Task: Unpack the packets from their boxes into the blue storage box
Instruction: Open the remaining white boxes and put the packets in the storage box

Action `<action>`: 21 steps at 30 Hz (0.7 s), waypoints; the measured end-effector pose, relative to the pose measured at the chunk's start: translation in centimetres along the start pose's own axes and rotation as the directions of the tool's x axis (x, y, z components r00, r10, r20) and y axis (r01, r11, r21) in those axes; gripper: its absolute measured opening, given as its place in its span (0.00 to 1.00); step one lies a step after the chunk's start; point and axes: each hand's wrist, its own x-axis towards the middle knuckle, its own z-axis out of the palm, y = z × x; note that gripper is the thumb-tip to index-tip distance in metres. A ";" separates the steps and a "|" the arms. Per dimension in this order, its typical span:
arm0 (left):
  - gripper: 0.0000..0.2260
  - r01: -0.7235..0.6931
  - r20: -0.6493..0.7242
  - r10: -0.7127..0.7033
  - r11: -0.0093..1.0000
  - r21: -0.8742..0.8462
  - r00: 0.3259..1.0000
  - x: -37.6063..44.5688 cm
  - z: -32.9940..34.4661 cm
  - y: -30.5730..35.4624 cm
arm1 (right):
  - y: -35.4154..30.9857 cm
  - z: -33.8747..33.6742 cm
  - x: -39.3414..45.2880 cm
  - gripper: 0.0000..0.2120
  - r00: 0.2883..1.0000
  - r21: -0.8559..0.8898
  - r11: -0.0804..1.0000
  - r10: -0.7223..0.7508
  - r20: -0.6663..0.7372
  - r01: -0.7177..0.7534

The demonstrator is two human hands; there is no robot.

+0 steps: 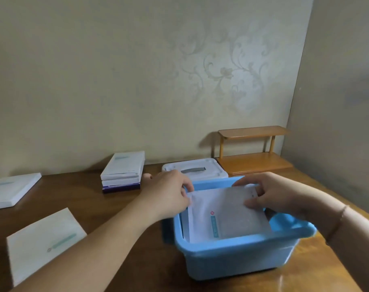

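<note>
The blue storage box (238,258) stands on the wooden table in front of me. White packets (227,213) with teal print stand tilted inside it. My left hand (168,192) pinches their upper left edge over the box's far left corner. My right hand (272,192) grips their upper right edge, thumb on the front face. A stack of three flat boxes (122,171), white over a purple one, sits at the back. A single white box (13,189) lies at the far left, and a flat white box or packet (46,243) lies near the front left.
The box's white lid (200,170) lies just behind the blue box. A small two-tier wooden shelf (253,152) stands in the back right corner against the wall. The table (107,209) runs to the wall at the back and right.
</note>
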 end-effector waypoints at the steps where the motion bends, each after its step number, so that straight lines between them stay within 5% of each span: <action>1: 0.09 0.006 0.028 -0.007 0.999 0.053 1.000 0.0 0.2 0.2 | 0.0 0.1 0.1 0.18 1.000 -0.024 1.000 0.005 0.015 -0.005; 9: 0.22 -0.036 0.053 0.016 0.922 0.386 0.998 -0.8 0.9 1.3 | -0.8 1.7 0.4 0.22 1.000 -0.241 0.970 0.001 0.022 0.005; 17: 0.20 -0.097 0.134 0.055 0.939 0.329 0.989 -0.8 0.8 1.9 | -0.6 2.7 0.5 0.23 0.998 -0.477 0.877 -0.053 0.024 0.058; 21: 0.19 -0.096 0.004 0.099 0.956 0.277 0.995 -1.4 0.8 1.6 | -1.0 2.6 0.2 0.26 0.998 -0.486 0.871 -0.064 0.017 0.064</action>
